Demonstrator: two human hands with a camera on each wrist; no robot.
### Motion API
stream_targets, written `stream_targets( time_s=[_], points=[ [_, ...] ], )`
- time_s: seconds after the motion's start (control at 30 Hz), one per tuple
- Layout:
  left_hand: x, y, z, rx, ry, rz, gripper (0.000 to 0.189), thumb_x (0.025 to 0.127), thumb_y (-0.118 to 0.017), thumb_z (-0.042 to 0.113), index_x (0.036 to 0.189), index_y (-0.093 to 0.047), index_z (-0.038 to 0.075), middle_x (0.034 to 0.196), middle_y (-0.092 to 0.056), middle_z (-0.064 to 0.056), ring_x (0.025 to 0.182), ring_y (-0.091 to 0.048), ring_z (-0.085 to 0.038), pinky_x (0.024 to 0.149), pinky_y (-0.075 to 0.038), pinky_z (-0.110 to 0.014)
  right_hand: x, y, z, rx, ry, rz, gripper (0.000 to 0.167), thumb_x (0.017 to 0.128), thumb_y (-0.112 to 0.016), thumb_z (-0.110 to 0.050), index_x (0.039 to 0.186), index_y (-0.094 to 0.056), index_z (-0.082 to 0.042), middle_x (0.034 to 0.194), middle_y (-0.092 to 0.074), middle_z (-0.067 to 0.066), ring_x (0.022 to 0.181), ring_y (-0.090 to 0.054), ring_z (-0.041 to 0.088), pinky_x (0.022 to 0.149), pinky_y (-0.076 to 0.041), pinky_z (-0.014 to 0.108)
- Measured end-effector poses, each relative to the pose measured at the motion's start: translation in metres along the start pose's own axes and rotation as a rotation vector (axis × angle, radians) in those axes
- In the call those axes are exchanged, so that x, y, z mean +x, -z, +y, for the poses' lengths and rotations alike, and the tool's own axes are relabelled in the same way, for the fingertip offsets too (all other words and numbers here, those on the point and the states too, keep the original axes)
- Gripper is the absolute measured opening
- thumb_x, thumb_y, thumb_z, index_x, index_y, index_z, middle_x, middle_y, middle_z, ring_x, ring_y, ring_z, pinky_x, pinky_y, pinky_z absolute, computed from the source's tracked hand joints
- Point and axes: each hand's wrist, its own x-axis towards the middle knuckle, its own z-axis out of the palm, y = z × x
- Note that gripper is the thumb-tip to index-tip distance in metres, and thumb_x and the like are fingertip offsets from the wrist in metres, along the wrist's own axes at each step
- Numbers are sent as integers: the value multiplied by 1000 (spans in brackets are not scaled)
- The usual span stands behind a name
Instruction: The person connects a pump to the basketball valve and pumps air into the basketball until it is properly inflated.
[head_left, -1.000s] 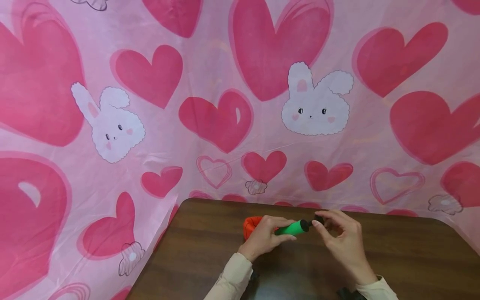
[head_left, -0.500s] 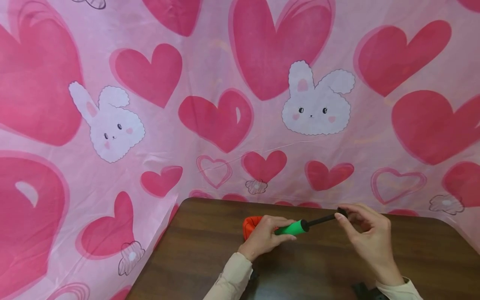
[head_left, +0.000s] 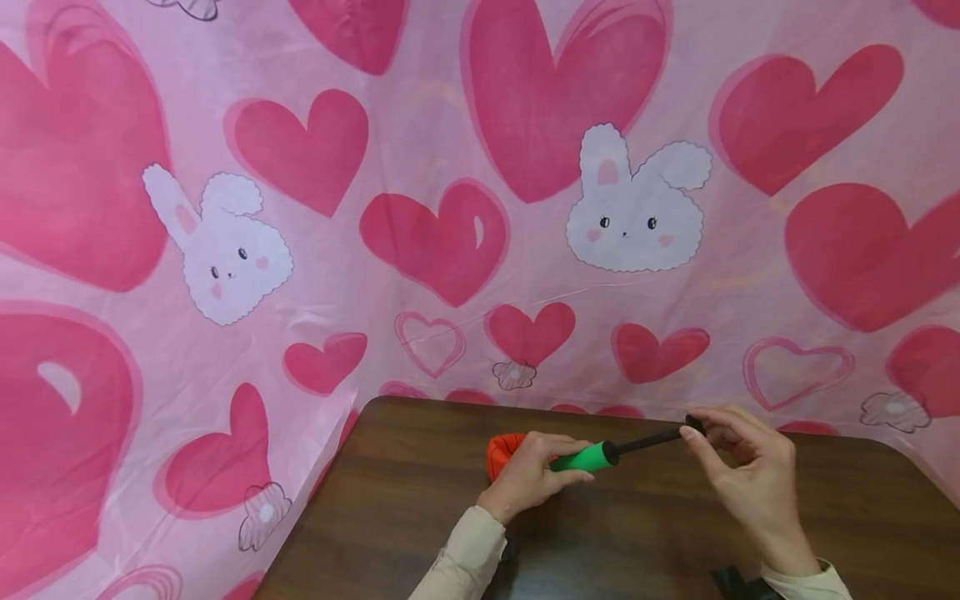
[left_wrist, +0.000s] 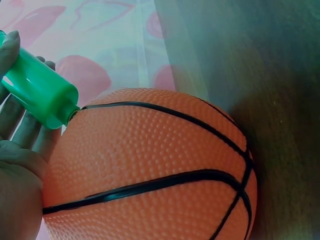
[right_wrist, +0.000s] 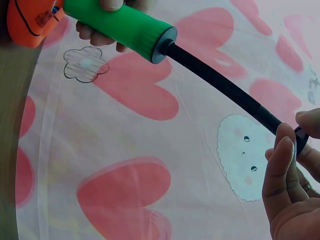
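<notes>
Green pump: its end meets the ball, over the table; coupling appears complete. The left hand grips the pump, fingers curled round it. The right hand pinches the handle. The rod stands extended; the inward stroke apparently remains. Ball fullness cannot be judged.

Head view forward and down, wrist views close in, all sharing green pump
</notes>
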Motion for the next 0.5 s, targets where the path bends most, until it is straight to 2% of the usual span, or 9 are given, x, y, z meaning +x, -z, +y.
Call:
stream_targets(
  time_s=[0.27, 0.5],
  points=[
    [1, 0, 1, -4, -9, 8, 47, 91, -81, 28, 135, -72, 15, 122, -79, 0, 102, -72, -3, 91, -56, -15, -6, -12, 5, -30, -12, -12, 34, 70, -77, 27, 99, -75, 9, 88, -69, -18, 65, -63, -4, 67, -54, 7],
    [2, -2, 0, 7, -35, 20, 46, 89, -82, 24, 134, -72, 15, 119, -80, 0, 102, -73, -3, 90, -56, -14, -16, -30, 10, -50, -7, -53, 34, 72, -81, 22, 99, -77, 2, 90, -69, -12, 66, -60, -4, 63, -53, 8]
  ],
)
